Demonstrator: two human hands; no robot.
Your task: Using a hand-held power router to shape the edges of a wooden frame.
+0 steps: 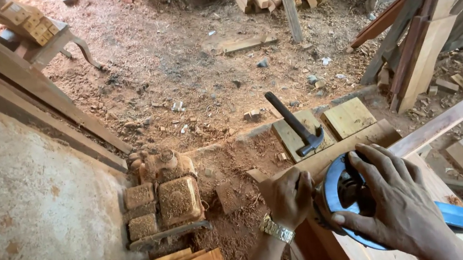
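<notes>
Hammer point(297, 124) on boards point(350, 116), behind saw point(343, 193)

Open sawdust floor point(174, 65) ahead; hammer point(297, 124) on blocks point(350, 116) close in front, dusty motor point(163, 203) left.

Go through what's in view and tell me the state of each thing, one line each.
Blue power tool: held on the wooden board, both hands on it.
Left hand: closed on the tool's side.
Right hand: spread over the tool's guard.
Claw hammer: lying loose on wood blocks.
Sawdust-coated machine: resting on the floor, untouched.
</notes>
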